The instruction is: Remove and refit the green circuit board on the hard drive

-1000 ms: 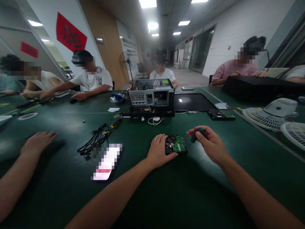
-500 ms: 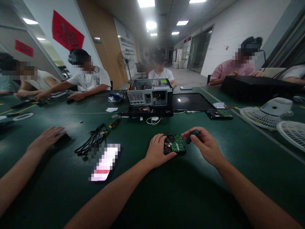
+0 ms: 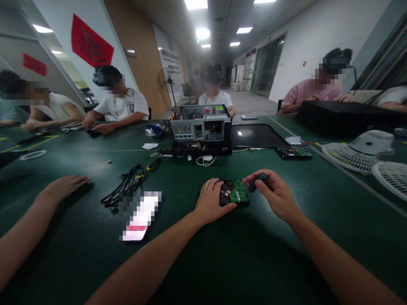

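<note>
Hard drive (image 3: 237, 194) lies on our side of computer case (image 3: 187, 131). Our left hand (image 3: 208, 201) clasps it; right hand (image 3: 280, 194) grasps screwdriver (image 3: 255, 185), fingers curled. Best we brace drive firmly, hold screwdriver steady.

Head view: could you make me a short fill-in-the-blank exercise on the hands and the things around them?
1. The ____ hand holds a slim tool with a dark green handle.
2. The left hand holds a black hard drive bearing a ____ circuit board.
3. Beside the coiled black cable lies a ____-and-black screwdriver.

Missing words: right; green; yellow.
</note>
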Demonstrator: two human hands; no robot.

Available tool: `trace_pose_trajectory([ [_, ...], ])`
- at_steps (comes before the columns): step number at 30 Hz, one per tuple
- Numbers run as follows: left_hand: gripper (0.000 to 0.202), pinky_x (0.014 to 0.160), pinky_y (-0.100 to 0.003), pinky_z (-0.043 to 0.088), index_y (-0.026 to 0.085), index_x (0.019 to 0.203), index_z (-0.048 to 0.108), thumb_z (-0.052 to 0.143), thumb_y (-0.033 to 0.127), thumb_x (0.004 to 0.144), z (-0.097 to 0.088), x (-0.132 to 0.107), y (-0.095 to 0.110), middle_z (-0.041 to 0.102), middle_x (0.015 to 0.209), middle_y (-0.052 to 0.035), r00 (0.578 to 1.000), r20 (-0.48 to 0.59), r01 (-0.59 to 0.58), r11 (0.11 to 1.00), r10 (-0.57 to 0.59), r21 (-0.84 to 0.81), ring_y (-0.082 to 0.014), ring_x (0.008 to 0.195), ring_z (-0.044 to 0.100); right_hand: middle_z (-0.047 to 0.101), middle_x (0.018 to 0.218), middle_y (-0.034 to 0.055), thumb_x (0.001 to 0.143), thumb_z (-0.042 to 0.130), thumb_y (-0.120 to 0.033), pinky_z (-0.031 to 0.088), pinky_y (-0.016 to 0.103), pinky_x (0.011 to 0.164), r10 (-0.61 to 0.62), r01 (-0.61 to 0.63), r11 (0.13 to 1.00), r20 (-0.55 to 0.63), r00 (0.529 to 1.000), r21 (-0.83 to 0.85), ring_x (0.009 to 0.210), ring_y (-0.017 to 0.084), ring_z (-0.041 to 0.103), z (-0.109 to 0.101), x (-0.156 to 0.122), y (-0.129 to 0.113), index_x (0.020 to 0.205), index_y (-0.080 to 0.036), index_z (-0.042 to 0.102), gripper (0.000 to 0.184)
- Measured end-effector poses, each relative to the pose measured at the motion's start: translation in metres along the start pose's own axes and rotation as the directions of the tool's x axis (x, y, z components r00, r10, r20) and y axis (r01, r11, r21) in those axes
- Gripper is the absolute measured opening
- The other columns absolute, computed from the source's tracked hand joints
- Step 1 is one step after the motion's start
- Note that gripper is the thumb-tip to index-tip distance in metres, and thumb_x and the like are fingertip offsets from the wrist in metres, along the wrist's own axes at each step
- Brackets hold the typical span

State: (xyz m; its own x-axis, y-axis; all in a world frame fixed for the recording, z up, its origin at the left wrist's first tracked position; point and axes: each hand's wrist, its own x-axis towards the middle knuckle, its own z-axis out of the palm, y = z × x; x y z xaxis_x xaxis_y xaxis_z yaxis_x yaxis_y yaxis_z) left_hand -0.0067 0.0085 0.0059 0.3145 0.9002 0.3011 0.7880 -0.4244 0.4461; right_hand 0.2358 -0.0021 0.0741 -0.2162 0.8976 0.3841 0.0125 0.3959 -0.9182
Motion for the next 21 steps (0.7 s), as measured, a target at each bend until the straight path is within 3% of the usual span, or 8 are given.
trace_pose_trajectory([
  [16,0.086,0.120,-0.057,0.033,0.022,0.143,0.049,0.065,0.075,0.077,0.0000,-0.0010,0.0003,0.045,0.149,-0.0142,1.000,0.004,-0.005,1.000,0.005,0.000,-0.0375,0.143,0.036,0.073,0.111,0.0076,0.096,0.065,-0.037,0.058,0.047,0.095,-0.015,0.016,0.999,0.019,1.000,-0.028,0.105,0.024,0.070,-0.0020,0.0002,0.0012,0.116,-0.026,0.059,0.023],
  [21,0.078,0.119,-0.061,0.030,0.032,0.147,0.048,0.066,0.070,0.081,-0.0016,-0.0025,0.0006,0.035,0.157,-0.0105,0.999,0.028,-0.041,0.999,0.041,0.012,-0.0391,0.147,0.029,0.073,0.112,0.0076,0.097,0.064,-0.037,0.057,0.047,0.096,-0.023,0.025,0.999,0.039,0.999,-0.047,0.108,0.024,0.069,-0.0015,-0.0014,0.0003,0.118,-0.026,0.059,0.023],
])
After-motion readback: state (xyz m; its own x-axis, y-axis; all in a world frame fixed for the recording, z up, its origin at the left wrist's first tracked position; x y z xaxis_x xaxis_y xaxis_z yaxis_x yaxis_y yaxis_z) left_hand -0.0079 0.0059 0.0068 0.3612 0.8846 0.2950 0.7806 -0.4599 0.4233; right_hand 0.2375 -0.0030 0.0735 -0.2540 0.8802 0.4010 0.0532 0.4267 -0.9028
